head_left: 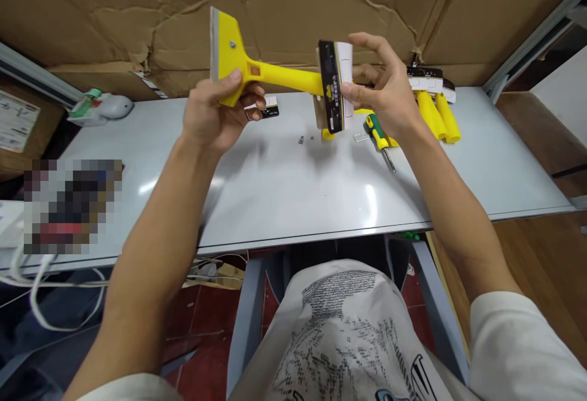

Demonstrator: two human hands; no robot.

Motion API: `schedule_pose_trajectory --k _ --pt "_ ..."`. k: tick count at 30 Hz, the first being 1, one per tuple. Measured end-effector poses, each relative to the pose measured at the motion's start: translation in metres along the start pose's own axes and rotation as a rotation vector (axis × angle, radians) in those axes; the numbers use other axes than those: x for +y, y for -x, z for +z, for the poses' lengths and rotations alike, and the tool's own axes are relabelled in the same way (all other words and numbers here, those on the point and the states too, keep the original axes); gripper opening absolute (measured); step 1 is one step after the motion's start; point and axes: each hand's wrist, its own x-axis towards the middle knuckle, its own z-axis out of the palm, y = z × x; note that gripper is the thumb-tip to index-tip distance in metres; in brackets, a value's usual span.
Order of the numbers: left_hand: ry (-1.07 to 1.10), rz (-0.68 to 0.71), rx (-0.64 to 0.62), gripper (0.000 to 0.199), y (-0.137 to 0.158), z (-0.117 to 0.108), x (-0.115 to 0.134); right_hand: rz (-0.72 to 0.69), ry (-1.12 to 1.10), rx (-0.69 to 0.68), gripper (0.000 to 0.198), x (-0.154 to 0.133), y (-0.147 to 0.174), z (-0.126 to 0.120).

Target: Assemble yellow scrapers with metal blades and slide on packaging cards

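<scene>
A yellow scraper (284,75) with a wide metal blade is held up above the table, its blade end to the left. My left hand (219,103) is closed around the scraper at the base of its head, thumb in front. At the handle's far end is a black-and-white packaging card (334,86). My right hand (385,80) pinches the card's right edge, with its index finger raised. The card hides the end of the handle. Below my right hand lies a green-and-yellow screwdriver (376,134) beside a small clear piece (361,137).
Several yellow scrapers (435,117) with cards lie at the right. Small screws (301,140) and a black-and-white package (270,107) rest on the white table (284,199). A computer mouse (116,106) sits at the left. Cardboard (284,28) stands behind; white cables (39,303) hang at left.
</scene>
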Motion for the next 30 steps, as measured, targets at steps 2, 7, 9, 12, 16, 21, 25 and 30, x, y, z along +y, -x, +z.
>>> schedule_pose_trajectory --k 2,7,9,12,16,21,25,30 --pt "-0.023 0.030 -0.032 0.050 0.000 -0.001 0.001 0.016 -0.056 0.033 0.097 0.002 -0.002 -0.003" --pt "-0.227 0.173 0.124 0.055 -0.004 -0.012 -0.002 -0.013 -0.026 -0.039 0.071 0.007 -0.002 -0.002" --pt "-0.292 0.199 0.176 0.061 -0.005 -0.014 -0.004 -0.024 0.028 -0.033 0.071 0.006 -0.001 0.000" --pt "-0.369 0.178 0.157 0.056 -0.001 -0.010 -0.005 -0.025 0.195 -0.018 0.071 0.003 0.001 0.003" --pt "-0.472 0.190 0.096 0.045 0.011 0.010 -0.001 -0.023 0.477 -0.048 0.055 -0.006 0.007 0.012" --pt "-0.495 0.251 0.038 0.043 0.026 0.042 -0.004 -0.046 0.610 -0.148 0.060 -0.028 0.023 0.036" --pt "-0.420 0.240 0.000 0.051 0.028 0.054 -0.007 -0.100 0.608 -0.119 0.065 -0.034 0.032 0.048" --pt "-0.258 0.186 -0.107 0.064 0.026 0.055 -0.006 -0.088 0.619 -0.056 0.071 -0.022 0.033 0.050"
